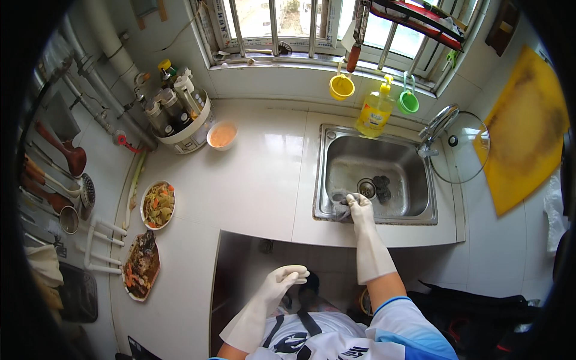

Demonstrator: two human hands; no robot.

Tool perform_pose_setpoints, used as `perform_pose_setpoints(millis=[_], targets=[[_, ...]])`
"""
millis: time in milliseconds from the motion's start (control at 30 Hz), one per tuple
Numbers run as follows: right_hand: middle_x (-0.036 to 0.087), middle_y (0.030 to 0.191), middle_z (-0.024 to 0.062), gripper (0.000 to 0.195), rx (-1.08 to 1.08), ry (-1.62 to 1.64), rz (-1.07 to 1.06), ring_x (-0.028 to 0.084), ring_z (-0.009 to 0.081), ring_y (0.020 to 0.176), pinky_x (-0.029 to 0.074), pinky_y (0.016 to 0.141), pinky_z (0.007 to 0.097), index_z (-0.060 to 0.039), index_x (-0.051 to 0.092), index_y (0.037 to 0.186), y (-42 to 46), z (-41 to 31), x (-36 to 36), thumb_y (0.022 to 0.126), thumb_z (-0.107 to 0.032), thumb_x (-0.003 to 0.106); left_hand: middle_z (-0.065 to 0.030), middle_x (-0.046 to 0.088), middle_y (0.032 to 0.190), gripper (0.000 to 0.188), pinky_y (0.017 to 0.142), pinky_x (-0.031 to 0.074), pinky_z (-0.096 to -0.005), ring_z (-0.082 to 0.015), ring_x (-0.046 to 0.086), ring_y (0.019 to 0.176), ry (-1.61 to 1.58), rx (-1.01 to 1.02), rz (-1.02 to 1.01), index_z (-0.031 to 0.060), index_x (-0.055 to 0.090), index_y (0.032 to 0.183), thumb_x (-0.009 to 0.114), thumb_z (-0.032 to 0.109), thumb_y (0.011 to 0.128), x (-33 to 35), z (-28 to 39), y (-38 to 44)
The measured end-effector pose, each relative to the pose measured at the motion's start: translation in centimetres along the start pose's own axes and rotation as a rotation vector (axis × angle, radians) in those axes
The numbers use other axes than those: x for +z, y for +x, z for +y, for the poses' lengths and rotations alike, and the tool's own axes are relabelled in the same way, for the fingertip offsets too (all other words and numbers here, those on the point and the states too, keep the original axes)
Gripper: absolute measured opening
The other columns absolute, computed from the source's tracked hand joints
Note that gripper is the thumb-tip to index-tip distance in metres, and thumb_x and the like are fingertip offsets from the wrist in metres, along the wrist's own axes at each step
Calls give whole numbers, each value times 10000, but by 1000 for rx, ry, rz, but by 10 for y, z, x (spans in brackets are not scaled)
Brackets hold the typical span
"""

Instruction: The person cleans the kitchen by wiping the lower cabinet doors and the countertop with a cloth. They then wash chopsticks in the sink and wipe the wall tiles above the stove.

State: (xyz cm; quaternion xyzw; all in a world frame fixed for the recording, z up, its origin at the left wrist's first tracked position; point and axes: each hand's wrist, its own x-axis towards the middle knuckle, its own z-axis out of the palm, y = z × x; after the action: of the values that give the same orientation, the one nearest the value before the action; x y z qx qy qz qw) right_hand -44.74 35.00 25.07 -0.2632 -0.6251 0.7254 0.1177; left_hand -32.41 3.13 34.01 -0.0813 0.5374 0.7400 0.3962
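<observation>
My right hand (361, 208), in a long white rubber glove, pinches a wet grey cloth (341, 210) over the front left corner of the stainless steel sink (432, 198). Dark scouring pads (382, 189) lie on the sink floor beside the drain strainer (366, 188). In front of my body, below the counter edge, my left hand (288, 276) is raised in a matching glove, its fingers slightly curled and nothing seen in them. A yellow dish soap bottle (375, 112) stands behind the sink near the chrome faucet (432, 130).
Along the left counter (252, 180) are a bowl of orange liquid (222, 136), a vegetable dish (158, 204), a plate of cooked fish (141, 265) and a round caddy of bottles (184, 139). A glass lid (468, 153) and a yellow cutting board (526, 130) lean at right.
</observation>
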Motion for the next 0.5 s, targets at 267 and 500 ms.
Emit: perform_pose_setpoints(millis=[267,500], targets=[[754,963,90,202,20,117,-327,738,145,760,636,689,292,11,677,1197,-49,-69,62,1074,-117,583,-179,759,1133,299,988,589,-418,-277,745,1053,-143,280,273,-28,697,1188,656,234,1048,-26,61,49],[693,1216,171,273,-937,-651,-684,671,353,1153,548,976,448,-53,669,1254,-75,10,179,989,-88,612,-197,747,1147,343,998,589,-434,-301,738,1067,-136,547,445,-27,662,1232,652,266,1053,-125,141,85]])
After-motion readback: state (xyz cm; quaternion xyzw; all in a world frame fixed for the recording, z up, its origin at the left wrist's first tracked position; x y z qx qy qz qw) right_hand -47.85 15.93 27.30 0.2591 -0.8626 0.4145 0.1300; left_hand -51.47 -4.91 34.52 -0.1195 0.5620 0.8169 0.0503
